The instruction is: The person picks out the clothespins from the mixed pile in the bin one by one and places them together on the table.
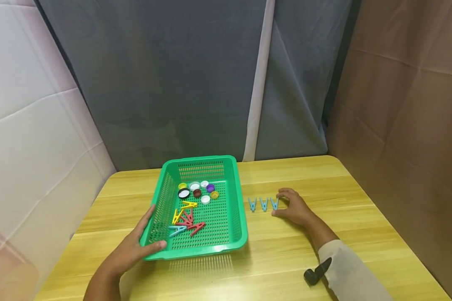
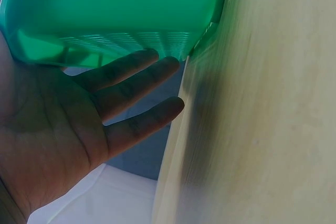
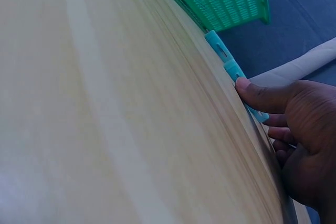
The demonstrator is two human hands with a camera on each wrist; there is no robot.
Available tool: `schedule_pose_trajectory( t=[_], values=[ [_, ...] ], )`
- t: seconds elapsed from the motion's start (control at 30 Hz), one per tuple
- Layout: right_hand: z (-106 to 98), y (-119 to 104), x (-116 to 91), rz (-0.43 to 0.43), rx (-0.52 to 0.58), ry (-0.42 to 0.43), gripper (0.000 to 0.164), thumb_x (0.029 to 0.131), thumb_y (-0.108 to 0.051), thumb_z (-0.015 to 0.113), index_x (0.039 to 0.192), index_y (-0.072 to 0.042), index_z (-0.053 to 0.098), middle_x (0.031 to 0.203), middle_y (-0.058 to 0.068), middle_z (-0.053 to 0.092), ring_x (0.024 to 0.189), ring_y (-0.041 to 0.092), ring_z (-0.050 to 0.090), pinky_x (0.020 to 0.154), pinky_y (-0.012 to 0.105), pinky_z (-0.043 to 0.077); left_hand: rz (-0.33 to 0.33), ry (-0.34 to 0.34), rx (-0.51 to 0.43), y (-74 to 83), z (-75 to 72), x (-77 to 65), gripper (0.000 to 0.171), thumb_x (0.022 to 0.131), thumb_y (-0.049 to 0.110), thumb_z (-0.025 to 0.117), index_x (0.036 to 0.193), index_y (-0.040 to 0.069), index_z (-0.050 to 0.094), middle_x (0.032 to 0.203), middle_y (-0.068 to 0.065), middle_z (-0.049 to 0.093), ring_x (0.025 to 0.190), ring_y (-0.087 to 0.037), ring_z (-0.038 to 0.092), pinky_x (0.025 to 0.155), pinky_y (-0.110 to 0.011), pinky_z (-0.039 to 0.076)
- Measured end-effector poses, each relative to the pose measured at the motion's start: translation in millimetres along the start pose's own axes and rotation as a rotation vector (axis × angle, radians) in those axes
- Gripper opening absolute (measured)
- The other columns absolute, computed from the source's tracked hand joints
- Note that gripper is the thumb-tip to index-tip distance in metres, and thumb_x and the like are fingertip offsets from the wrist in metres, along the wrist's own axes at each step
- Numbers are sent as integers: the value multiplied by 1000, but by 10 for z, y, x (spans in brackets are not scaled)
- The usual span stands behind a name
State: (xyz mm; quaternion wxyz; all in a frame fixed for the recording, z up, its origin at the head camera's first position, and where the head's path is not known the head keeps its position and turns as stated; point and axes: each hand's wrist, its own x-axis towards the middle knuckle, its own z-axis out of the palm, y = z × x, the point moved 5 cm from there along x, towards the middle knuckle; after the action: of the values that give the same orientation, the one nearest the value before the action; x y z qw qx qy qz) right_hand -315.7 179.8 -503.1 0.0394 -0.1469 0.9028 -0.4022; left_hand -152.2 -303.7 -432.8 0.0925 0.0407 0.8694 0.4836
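Note:
My left hand (image 1: 132, 246) grips the near left corner of a green plastic basket (image 1: 241, 225), thumb over the rim and fingers along the outer wall. In the left wrist view, those fingers (image 2: 142, 127) extend beside the basket's side. Inside the basket lie several yellow, red and blue clothespins (image 1: 197, 228). To its right, three blue clothespins stand in a row on the table: a left one (image 1: 252, 205), a middle one (image 1: 263, 204) and a right one (image 1: 274, 204). My right hand (image 1: 295, 209) pinches the right clothespin between thumb and fingers.
Several bottle caps (image 1: 205, 200) in white, yellow, purple, brown and black sit in the basket's far half. The wooden table (image 1: 286, 255) ends at a grey curtain (image 1: 173, 83) behind. A white cloth (image 1: 37, 100) hangs at left, a brown one (image 1: 403, 104) at right.

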Motion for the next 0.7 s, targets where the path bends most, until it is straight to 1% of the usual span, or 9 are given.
schedule_pose_trajectory(
  t=[0.17,0.37,0.4,0.57,0.7],
  values=[
    [-14,-3,4,4,1,9,76,87,-29,95,149,0,61,168,25,44,158,54,35,125,72,33,-8,-4,5,-11,-7,8,116,99,26,78,176,36,-7,181,-31,5,149,-58,43,111,-69,45],
    [-20,-9,0,14,14,2,82,84,-28,97,152,-2,59,169,25,43,159,54,34,126,71,33,-6,-8,-4,-10,-4,14,116,99,26,79,176,36,-7,181,-31,6,148,-53,46,111,-68,45],
    [-21,-11,0,13,16,-1,83,84,-28,97,153,-2,59,169,25,43,159,54,34,126,71,32,-5,-6,-5,-8,-3,12,116,99,26,79,177,36,-7,181,-31,7,147,-53,47,111,-67,45],
    [-42,-41,5,26,47,-15,88,84,-26,98,157,-4,54,170,26,40,161,53,32,127,70,30,-6,-8,-4,-6,0,10,116,99,27,79,176,36,-8,181,-31,6,149,-55,45,112,-69,45],
    [-70,-96,0,44,81,-29,91,85,-24,96,161,-5,49,172,26,36,159,55,33,126,70,33,-6,-5,-2,-6,-7,8,116,99,26,79,176,36,-7,181,-31,7,148,-54,46,112,-69,44]
  ],
)
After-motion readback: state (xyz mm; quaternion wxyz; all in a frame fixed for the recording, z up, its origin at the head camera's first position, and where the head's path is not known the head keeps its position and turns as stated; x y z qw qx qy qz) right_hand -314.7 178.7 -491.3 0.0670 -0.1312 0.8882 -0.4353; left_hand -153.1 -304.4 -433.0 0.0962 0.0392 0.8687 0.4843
